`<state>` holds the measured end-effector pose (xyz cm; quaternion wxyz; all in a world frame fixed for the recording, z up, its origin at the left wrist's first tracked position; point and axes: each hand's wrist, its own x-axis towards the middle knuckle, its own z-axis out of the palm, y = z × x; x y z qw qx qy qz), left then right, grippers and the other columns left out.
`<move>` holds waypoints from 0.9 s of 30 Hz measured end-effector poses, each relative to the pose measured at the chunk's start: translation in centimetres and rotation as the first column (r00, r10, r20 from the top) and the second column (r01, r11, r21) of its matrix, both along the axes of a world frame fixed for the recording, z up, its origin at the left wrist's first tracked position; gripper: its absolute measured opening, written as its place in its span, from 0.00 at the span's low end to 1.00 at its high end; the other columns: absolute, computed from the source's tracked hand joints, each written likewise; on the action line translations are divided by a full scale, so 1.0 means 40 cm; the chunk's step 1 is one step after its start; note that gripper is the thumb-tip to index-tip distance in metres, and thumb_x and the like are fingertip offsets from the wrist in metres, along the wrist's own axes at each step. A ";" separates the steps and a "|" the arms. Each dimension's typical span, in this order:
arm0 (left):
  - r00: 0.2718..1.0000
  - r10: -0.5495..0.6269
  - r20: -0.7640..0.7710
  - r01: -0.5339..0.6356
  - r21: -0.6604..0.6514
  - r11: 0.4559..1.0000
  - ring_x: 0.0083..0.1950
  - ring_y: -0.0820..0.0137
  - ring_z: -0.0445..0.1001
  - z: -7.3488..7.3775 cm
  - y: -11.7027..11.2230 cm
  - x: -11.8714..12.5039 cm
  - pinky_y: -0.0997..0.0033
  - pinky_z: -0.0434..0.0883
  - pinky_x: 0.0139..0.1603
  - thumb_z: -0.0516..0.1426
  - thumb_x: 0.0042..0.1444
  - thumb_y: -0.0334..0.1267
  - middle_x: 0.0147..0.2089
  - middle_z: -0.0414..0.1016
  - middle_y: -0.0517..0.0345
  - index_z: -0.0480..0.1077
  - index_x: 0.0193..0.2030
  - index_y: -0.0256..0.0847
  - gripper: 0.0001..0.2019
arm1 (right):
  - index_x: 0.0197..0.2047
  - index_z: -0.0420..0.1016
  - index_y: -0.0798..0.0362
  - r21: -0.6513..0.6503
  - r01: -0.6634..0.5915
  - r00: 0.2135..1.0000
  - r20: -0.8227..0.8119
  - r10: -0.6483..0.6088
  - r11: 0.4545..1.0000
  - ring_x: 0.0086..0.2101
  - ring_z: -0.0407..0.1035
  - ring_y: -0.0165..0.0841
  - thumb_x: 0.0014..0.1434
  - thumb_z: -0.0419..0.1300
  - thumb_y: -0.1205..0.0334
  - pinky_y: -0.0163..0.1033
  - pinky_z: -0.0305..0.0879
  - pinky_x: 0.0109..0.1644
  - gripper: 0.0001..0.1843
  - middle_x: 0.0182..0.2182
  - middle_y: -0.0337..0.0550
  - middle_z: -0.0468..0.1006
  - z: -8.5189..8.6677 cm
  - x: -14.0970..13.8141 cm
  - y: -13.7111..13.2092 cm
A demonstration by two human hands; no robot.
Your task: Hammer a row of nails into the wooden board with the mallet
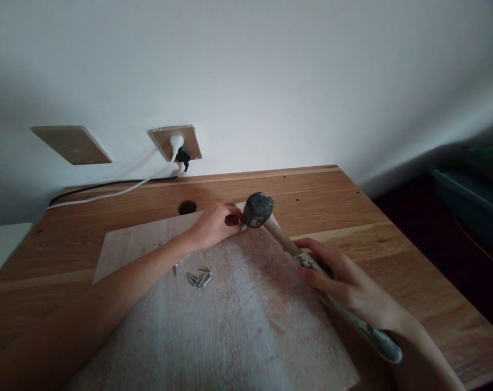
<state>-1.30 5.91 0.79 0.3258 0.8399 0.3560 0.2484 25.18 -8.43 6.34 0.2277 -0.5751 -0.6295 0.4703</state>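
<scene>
My right hand [336, 271] is wrapped round the handle of a mallet [282, 239]. The mallet's dark, worn head sits just right of my left fingertips, close to the far edge of a pale wooden board [246, 320]. At that edge my left hand [216, 225] is closed in a pinch. Whatever its fingers hold is hidden behind them and the mallet head. Several silvery nails or screws [199, 278] lie in a small pile on the board, below my left wrist. Another thin metal piece [175, 270] lies left of the pile.
The board rests on a brown wooden tabletop [393, 266] with a round hole [187, 207] beyond it. A white wall stands behind, with a socket [193, 142] and a cover plate [73, 145]. White and black cables [119, 190] run along the back left. Beyond the right edge sits a bluish bin [470, 195].
</scene>
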 end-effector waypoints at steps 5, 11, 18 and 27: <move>0.999 -0.025 0.031 0.026 -0.029 0.999 0.36 0.70 0.76 0.020 0.003 -0.018 0.70 0.71 0.38 0.62 0.56 0.29 0.37 0.80 0.56 0.81 0.40 0.40 0.07 | 0.59 0.72 0.53 -0.070 0.148 0.979 -0.130 -0.156 0.986 0.24 0.63 0.29 0.66 0.61 0.50 0.35 0.60 0.27 0.23 0.26 0.31 0.67 -0.029 -0.022 0.014; 0.982 -0.090 -0.168 0.102 0.063 0.993 0.33 0.72 0.72 0.152 0.004 -0.098 0.71 0.67 0.37 0.59 0.58 0.33 0.33 0.77 0.61 0.77 0.37 0.42 0.05 | 0.58 0.71 0.54 -0.072 0.154 0.982 -0.098 -0.161 0.985 0.22 0.62 0.29 0.64 0.62 0.48 0.34 0.58 0.25 0.25 0.23 0.29 0.66 -0.047 -0.031 0.034; 0.826 -0.068 -0.560 0.122 0.059 0.991 0.28 0.69 0.68 0.194 -0.058 -0.214 0.67 0.57 0.31 0.62 0.46 0.30 0.29 0.72 0.62 0.68 0.25 0.44 0.07 | 0.54 0.73 0.54 -0.011 0.142 0.990 -0.024 -0.142 0.990 0.23 0.63 0.30 0.65 0.61 0.48 0.35 0.58 0.27 0.21 0.23 0.30 0.67 -0.054 -0.026 0.034; 0.791 -0.152 -0.592 0.185 -0.006 0.983 0.25 0.69 0.64 0.153 -0.088 -0.220 0.65 0.54 0.31 0.63 0.46 0.28 0.23 0.68 0.63 0.62 0.19 0.43 0.14 | 0.58 0.69 0.56 -0.025 0.129 0.992 -0.007 -0.129 0.991 0.23 0.62 0.30 0.68 0.58 0.48 0.36 0.58 0.27 0.23 0.24 0.30 0.66 -0.061 -0.024 0.032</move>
